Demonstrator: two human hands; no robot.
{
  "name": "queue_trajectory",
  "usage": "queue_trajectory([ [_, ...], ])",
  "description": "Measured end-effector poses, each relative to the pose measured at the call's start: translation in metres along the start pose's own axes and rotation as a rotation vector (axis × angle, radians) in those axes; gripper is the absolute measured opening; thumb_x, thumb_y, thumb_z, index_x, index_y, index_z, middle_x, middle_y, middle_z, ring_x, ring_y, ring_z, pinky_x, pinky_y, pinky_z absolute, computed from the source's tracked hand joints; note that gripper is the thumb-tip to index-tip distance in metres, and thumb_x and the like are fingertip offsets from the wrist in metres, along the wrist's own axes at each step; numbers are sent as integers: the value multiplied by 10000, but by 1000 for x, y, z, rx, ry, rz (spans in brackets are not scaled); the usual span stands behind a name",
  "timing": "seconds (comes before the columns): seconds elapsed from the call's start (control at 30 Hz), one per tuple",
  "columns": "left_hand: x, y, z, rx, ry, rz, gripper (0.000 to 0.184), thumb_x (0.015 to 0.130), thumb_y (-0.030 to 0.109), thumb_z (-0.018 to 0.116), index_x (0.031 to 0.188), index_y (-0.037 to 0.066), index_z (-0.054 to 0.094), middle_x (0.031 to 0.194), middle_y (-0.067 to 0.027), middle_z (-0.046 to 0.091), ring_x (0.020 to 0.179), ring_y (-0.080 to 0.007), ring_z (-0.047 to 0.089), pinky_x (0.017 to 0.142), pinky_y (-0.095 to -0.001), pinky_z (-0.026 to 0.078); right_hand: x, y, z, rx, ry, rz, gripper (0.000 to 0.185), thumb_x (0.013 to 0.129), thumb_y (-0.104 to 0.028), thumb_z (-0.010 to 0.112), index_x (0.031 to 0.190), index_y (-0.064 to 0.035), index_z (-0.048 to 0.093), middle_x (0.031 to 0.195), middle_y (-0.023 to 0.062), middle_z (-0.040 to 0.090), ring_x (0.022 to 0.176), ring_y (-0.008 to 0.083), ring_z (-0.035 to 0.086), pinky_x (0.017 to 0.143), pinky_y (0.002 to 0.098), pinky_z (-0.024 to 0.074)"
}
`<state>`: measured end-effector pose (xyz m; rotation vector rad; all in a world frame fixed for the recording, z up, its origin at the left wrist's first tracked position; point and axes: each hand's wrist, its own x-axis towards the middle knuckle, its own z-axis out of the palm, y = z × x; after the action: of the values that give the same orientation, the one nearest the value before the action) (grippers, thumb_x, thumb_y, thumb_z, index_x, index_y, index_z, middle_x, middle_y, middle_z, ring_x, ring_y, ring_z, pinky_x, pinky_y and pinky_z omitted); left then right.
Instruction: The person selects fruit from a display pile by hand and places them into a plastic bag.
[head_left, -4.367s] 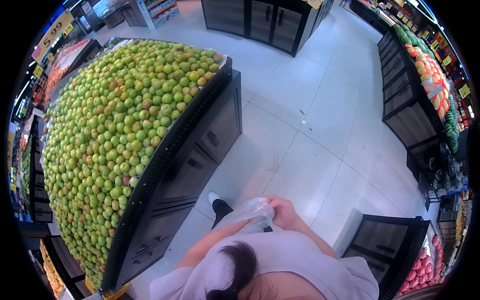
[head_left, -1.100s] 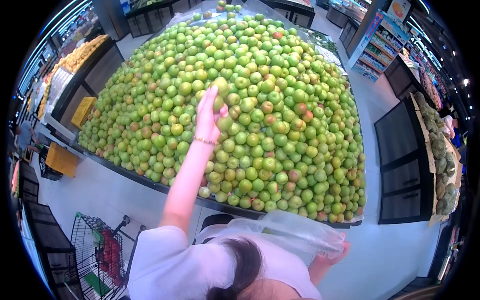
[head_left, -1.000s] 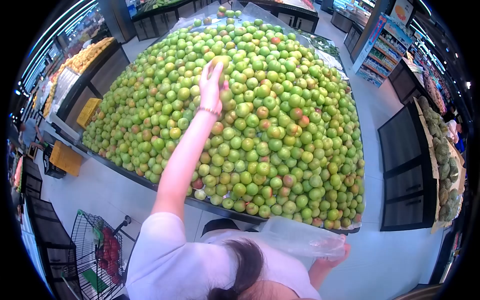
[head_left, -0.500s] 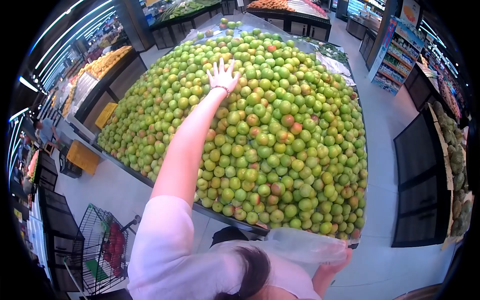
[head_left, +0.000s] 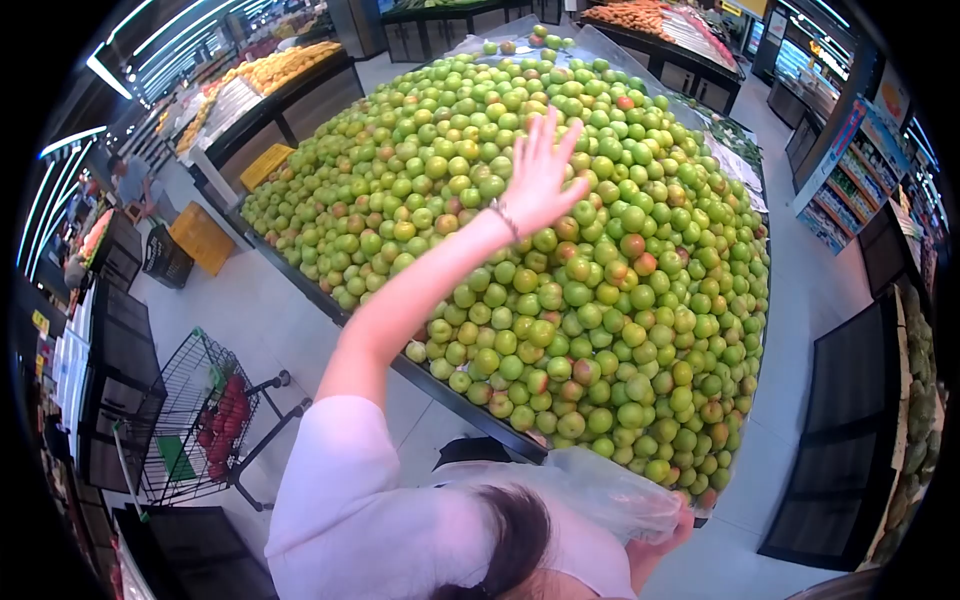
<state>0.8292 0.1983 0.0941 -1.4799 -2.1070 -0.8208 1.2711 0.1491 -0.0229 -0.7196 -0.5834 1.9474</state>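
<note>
a broad heap of green fruit [head_left: 640, 330], blushed red in places, is carried by a dark-edged display stand [head_left: 465, 409]. over the middle of the heap, the left hand [head_left: 543, 187] is held out with its fingers spread wide and its thumb set apart toward the heap's right side; whether any fruit is touched by it cannot be told. a bracelet [head_left: 505, 222] is worn on that wrist. by the heap's near right corner, a clear plastic bag [head_left: 610, 495] is gripped at its edge by the right hand [head_left: 668, 532], whose fingers are curled around the film. to the left of the heap, red produce [head_left: 224, 425] is held in a wire shopping cart [head_left: 178, 456], and a yellow crate [head_left: 201, 238] is tilted near the heap's left corner.
</note>
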Motion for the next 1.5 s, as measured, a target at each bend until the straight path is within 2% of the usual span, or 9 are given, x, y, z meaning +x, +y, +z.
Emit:
queue_trajectory([
  [0.1, -68, 74, -88, -928, -487, 64, 383, 834, 256, 506, 1137, 27, 461, 1125, -123, 500, 1033, -216, 494, 916, -325, 370, 9, 8, 6, -70, -154, -33, 242, 681, -215, 399, 690, 7, 494, 667, 148, 561, 614, 229, 536, 599, 321, 458],
  [0.2, -151, 104, -95, -1544, -1108, 376, 312, 884, 219, 424, 1067, -18, 512, 1035, -121, 558, 988, -224, 514, 865, -327, 388, 18, 15, 2, 3, -359, 47, 257, 674, -208, 408, 708, 29, 501, 666, 147, 558, 614, 210, 531, 582, 325, 445],
  [0.27, -202, 130, -67, -1641, -1242, 143, 315, 874, 183, 424, 1083, -39, 501, 1049, -127, 554, 998, -227, 507, 883, -328, 369, 19, 33, 8, -300, -442, -342, 262, 671, -211, 419, 670, 35, 510, 618, 128, 546, 568, 186, 511, 537, 300, 417],
  [0.47, -228, 147, -58, -1429, -1245, -123, 295, 846, 123, 407, 1075, -32, 509, 1006, -129, 576, 907, -209, 535, 781, -299, 415, 16, 19, 76, -338, -662, 272, 312, 608, -262, 485, 457, 3, 420, 454, 45, 446, 417, 130, 403, 402, 253, 255],
  [0.73, -232, 148, -81, -1248, -626, -191, 100, 782, 81, 494, 825, 6, 545, 753, -74, 559, 705, -190, 532, 644, -294, 443, 10, 35, 61, -123, -681, 276, 315, 737, -268, 442, 793, 32, 519, 756, 80, 550, 671, 154, 513, 574, 256, 411],
  [0.87, -234, 134, -123, -1389, -938, -146, 135, 801, 110, 487, 852, -2, 543, 788, -78, 569, 742, -193, 539, 671, -291, 448, -21, 48, 48, -297, -532, 123, 249, 805, -206, 452, 886, 25, 499, 841, 81, 540, 732, 152, 528, 630, 266, 437],
  [1.03, -264, 127, -145, -1472, -1209, 45, 207, 818, 159, 498, 915, -16, 552, 836, -122, 591, 818, -238, 565, 741, -327, 453, -46, 64, 41, -69, -535, 341, 208, 815, -216, 503, 890, -26, 465, 853, 84, 532, 758, 169, 538, 647, 296, 454],
  [1.2, -340, 124, -144, -558, -742, -14, 413, 804, 197, 526, 1120, -41, 408, 1214, -217, 376, 1118, -362, 351, 921, -406, 329, -88, 81, 53, -398, -694, 319, 272, 803, -268, 537, 939, -56, 434, 852, 93, 531, 766, 178, 544, 653, 324, 470],
  [1.5, -415, 146, -185, -288, -444, -427, 531, 705, 139, 626, 1161, 9, 388, 1162, -211, 359, 989, -385, 399, 863, -408, 355, -160, 102, 51, -169, -762, 638, 328, 775, -248, 595, 859, 69, 608, 796, 83, 619, 711, 118, 571, 633, 245, 447],
])
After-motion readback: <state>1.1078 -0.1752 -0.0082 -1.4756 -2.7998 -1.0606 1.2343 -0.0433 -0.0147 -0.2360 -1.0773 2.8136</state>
